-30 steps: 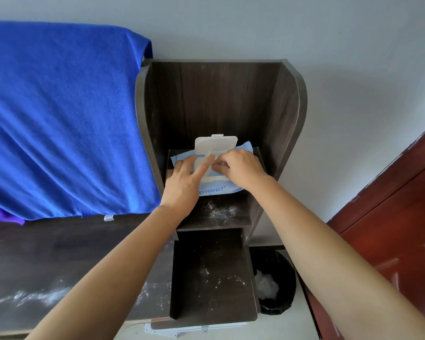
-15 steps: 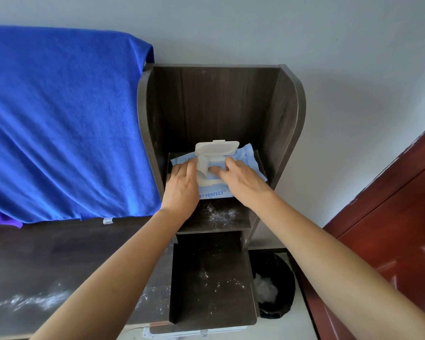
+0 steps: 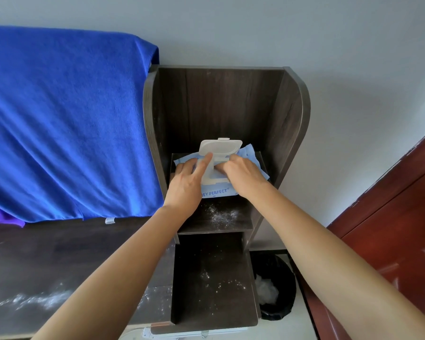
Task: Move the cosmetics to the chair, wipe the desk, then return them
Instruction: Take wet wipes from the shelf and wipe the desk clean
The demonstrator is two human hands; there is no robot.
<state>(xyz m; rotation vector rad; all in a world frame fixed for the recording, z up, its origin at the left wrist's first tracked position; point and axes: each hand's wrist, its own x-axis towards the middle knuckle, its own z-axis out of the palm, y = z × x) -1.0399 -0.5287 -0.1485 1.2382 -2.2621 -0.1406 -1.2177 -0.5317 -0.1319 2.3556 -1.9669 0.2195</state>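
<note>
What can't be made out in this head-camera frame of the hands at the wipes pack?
Head view throughout.
Pack opening: covered by the right hand, whose fingertips curl out of sight; whether it pinches a wipe is unclear.
Print on the wipes pack: its start lies under the left hand.
White lump in the bin: too small to identify.
Purple cloth: cut off by the left edge.

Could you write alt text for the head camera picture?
Two bare hands work at a pale blue wet-wipe pack with its white flip lid open, in a dark wooden shelf unit: the left hand presses on it, the right hand curls its fingers at the opening. White powder dusts the shelves; a blue towel hangs left.
</note>
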